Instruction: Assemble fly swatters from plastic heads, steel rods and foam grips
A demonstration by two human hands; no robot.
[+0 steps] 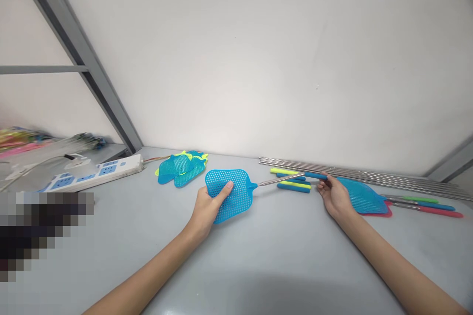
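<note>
A blue fly swatter [242, 202] with a perforated head, a metal rod and a blue grip spans the space between my two hands. My left hand [210, 209] pinches its head, thumb on top. At the other end, the fingers of my right hand [335, 194] close round the blue grip [316, 175]. Beneath the rod lie several loose yellow and blue grips [294, 186]. Just beyond my right hand is a stack of fly swatters [364, 197], blue over red, with green, blue and red handles pointing right.
Loose blue and yellow swatter heads [179, 167] lie at the back left. Several metal rods [373, 177] run along the wall at the right. A white power strip [99, 174] and a grey metal frame [92, 69] stand left.
</note>
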